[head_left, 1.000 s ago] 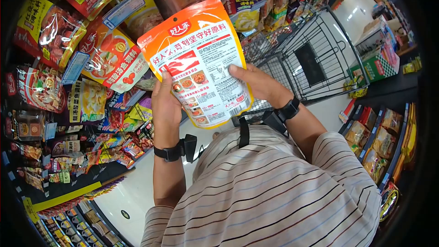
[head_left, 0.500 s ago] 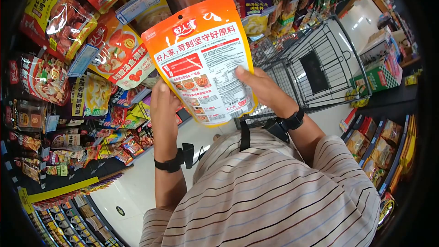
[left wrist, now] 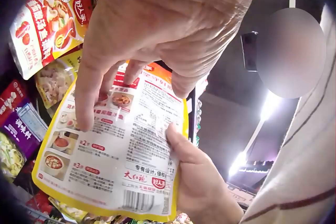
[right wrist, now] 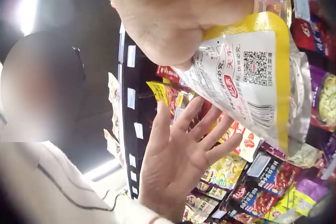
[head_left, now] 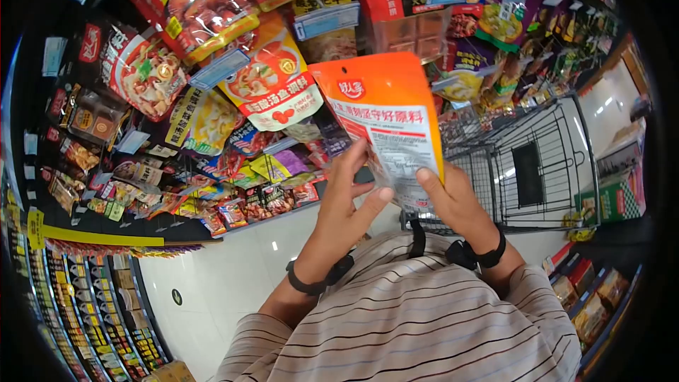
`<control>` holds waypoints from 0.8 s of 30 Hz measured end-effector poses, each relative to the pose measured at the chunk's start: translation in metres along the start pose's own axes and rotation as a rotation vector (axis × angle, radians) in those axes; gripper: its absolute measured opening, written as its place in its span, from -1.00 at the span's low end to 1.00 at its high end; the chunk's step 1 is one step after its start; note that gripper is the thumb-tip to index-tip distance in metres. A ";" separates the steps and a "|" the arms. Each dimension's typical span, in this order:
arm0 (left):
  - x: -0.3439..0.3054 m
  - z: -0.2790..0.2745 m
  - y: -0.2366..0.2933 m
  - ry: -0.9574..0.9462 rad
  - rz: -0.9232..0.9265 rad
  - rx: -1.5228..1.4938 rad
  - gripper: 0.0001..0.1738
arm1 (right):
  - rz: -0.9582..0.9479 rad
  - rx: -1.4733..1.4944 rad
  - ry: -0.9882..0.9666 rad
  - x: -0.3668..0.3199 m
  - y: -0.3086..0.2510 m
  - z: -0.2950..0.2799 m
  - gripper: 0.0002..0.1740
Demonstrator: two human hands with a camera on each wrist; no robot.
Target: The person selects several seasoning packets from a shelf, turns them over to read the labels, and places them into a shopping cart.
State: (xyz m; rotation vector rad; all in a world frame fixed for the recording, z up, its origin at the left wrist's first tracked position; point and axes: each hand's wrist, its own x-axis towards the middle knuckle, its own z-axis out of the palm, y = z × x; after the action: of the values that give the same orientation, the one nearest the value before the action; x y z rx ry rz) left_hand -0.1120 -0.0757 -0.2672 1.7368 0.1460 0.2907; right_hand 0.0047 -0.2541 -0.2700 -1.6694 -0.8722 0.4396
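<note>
An orange-topped seasoning pouch (head_left: 385, 88) is held up in front of the body, its printed back towards me and its top pointing away. My right hand (head_left: 460, 205) pinches its right edge, the thumb lying on the printed back and the fingers hidden behind. My left hand (head_left: 339, 209) is beside the pouch's left edge with fingers and thumb spread. The right wrist view shows the open palm of that left hand (right wrist: 176, 163) and a barcode near the pouch's yellow bottom edge (right wrist: 281, 87). Cooking pictures and text cover the pouch (left wrist: 115, 166) in the left wrist view.
Hanging seasoning packets (head_left: 276, 78) with blue price tags fill the rack ahead and to the left. A black wire shopping cart (head_left: 544, 170) stands at the right. Lower shelves (head_left: 85, 304) line the left, beside a pale tiled floor (head_left: 212, 297).
My left hand has let go of the pouch's left edge and spread its fingers. The pouch has turned and shifted right in the head view, still in my right hand. The view has swung left.
</note>
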 end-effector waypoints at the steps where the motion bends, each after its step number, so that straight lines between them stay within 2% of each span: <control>1: 0.000 0.000 -0.003 0.015 0.005 -0.057 -0.05 | -0.062 -0.079 -0.005 0.001 0.000 0.002 -0.52; 2: -0.001 0.002 -0.006 0.028 0.009 -0.115 -0.01 | -0.077 -0.086 -0.043 0.004 -0.002 0.005 -0.51; 3: -0.002 0.004 -0.007 0.041 0.013 -0.173 0.03 | -0.182 -0.190 -0.022 0.006 -0.002 0.011 -0.47; 4: 0.000 0.006 -0.006 0.034 -0.002 -0.209 0.17 | -0.289 -0.292 -0.003 0.009 -0.001 0.018 -0.42; 5: 0.001 0.007 -0.008 0.032 0.036 -0.204 0.19 | -0.399 -0.392 0.015 0.011 -0.002 0.025 -0.37; 6: 0.001 0.007 -0.011 0.031 0.074 -0.197 0.20 | -0.428 -0.439 -0.001 0.014 -0.008 0.032 -0.22; 7: 0.001 0.008 -0.014 0.032 0.110 -0.189 0.22 | -0.457 -0.495 -0.003 0.016 -0.009 0.036 -0.22; 8: -0.001 0.009 -0.016 0.087 0.104 -0.164 0.15 | -0.487 -0.550 -0.005 0.018 -0.010 0.041 -0.22; 11: -0.008 0.003 -0.003 0.085 0.021 -0.188 -0.03 | -0.530 -0.637 -0.010 0.019 -0.011 0.057 -0.20; 12: -0.011 0.007 -0.001 0.169 0.085 -0.156 -0.27 | -0.536 -0.656 -0.012 0.018 -0.016 0.061 -0.19; 15: -0.016 0.006 0.005 0.308 -0.061 -0.436 -0.44 | -0.560 -0.684 -0.045 0.020 -0.022 0.069 -0.20; 16: -0.019 0.002 0.002 0.322 -0.091 -0.424 -0.53 | -0.548 -0.680 -0.076 0.020 -0.027 0.069 -0.22; 19: -0.024 -0.016 -0.013 0.363 -0.241 -0.599 -0.55 | -0.523 -0.617 -0.124 0.022 -0.033 0.071 -0.27; 23: -0.023 -0.041 -0.017 0.460 -0.143 -0.546 -0.55 | -0.482 -0.296 -0.190 0.039 -0.020 0.062 -0.28; 24: -0.024 -0.051 -0.028 0.466 -0.131 -0.500 -0.56 | -0.422 -0.273 -0.090 0.045 -0.019 0.059 -0.32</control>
State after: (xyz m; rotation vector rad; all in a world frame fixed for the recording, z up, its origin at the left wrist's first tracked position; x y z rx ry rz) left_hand -0.1475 -0.0279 -0.2890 1.1376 0.4817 0.5801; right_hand -0.0124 -0.1799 -0.2624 -1.6578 -1.3640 0.1078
